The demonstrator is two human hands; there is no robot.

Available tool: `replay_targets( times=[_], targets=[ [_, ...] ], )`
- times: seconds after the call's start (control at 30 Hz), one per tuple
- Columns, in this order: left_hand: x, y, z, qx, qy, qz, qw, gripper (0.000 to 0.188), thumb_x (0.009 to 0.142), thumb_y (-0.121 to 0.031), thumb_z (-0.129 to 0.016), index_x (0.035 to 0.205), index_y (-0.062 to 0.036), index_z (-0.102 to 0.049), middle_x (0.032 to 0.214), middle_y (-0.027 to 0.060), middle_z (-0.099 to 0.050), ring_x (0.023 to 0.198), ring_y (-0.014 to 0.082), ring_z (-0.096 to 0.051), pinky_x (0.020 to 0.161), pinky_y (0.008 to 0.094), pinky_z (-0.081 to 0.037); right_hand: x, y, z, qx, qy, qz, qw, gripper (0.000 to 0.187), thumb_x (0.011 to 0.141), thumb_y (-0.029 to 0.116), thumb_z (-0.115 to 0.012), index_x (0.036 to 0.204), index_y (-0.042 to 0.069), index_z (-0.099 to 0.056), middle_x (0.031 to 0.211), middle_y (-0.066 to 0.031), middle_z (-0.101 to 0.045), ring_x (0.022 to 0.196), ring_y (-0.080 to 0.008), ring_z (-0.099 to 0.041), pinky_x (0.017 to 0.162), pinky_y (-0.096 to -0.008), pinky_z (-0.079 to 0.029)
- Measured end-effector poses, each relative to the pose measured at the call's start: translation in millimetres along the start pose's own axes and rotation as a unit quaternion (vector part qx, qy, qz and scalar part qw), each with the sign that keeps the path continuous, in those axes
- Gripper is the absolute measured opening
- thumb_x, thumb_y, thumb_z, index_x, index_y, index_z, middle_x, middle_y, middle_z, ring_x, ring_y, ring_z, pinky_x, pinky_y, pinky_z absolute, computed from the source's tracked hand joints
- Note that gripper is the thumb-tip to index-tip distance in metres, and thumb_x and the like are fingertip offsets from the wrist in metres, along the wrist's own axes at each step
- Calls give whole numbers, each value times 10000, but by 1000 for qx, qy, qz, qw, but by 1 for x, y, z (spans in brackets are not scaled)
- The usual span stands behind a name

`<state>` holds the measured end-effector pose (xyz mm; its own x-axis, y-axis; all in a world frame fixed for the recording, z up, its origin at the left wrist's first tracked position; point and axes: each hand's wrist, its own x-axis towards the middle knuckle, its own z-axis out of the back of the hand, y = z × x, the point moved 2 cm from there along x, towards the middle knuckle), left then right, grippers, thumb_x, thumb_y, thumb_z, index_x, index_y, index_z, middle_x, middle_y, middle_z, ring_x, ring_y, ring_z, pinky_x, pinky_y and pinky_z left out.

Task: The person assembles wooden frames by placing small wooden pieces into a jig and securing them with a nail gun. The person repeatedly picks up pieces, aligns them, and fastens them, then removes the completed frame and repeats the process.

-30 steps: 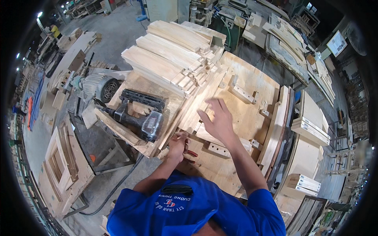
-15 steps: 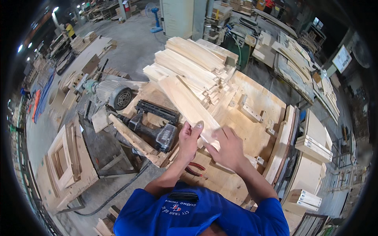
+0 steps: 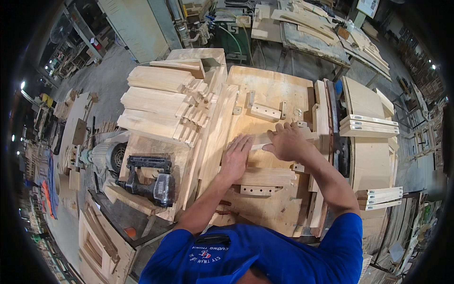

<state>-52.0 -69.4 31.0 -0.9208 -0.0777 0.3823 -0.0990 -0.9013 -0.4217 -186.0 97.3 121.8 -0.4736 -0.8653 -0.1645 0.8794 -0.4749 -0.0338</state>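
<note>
Lying flat, fingers outstretched, the left hand (image 3: pixel 238 154) meets the left end of a pale board (image 3: pixel 259 140) at the frame's centre. The right hand (image 3: pixel 289 142) arches over that board, thumb apart; its grip I cannot tell. A black nail gun (image 3: pixel 163 187) sits at lower left, boards (image 3: pixel 153 102) stacked above.

Two hands (image 3: pixel 235 158), one nail gun (image 3: pixel 163 188)

Grey floor (image 3: pixel 108 78), apparently concrete
</note>
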Motion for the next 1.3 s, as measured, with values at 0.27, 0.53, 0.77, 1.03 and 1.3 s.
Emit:
replay_targets(
  times=[0.27,0.53,0.77,1.03,1.3],
  targets=[
    [41,82,-33,146,49,162,975,701,994,-204,-668,1586,43,-384,1690,242,-328,1584,460,-254,1325,538,-170,85,-102,-58,78,-252,-34,964,541,902,416,-774,1374,166,-693,1141,-167,-619,1114,-375,-564,1018,-526,-410],
    [43,105,-49,147,64,140,977,653,985,-100,-541,1597,59,-381,1720,236,-293,1601,455,-224,1332,532,-146,147,-136,-97,88,-315,-34,945,508,846,403,-826,1302,193,-751,1091,-128,-616,1071,-328,-556,970,-482,-403],
    [43,104,-49,143,57,145,977,631,1000,-85,-518,1608,31,-390,1719,211,-311,1602,435,-239,1329,538,-149,156,-141,-102,104,-297,-43,948,499,852,407,-821,1306,211,-755,1089,-111,-609,1068,-312,-543,960,-463,-396],
    [47,103,-48,150,55,144,977,595,1006,-73,-508,1584,38,-420,1697,214,-347,1586,442,-275,1320,544,-179,158,-142,-105,97,-300,-56,947,484,874,416,-804,1313,219,-749,1105,-115,-609,1090,-313,-541,983,-470,-394],
    [43,107,-52,156,53,140,976,678,942,-55,-555,1596,39,-401,1695,242,-336,1586,458,-263,1321,551,-174,154,-131,-111,122,-297,-73,944,482,881,419,-799,1317,223,-740,1118,-121,-616,1095,-325,-546,976,-484,-402]
  ],
)
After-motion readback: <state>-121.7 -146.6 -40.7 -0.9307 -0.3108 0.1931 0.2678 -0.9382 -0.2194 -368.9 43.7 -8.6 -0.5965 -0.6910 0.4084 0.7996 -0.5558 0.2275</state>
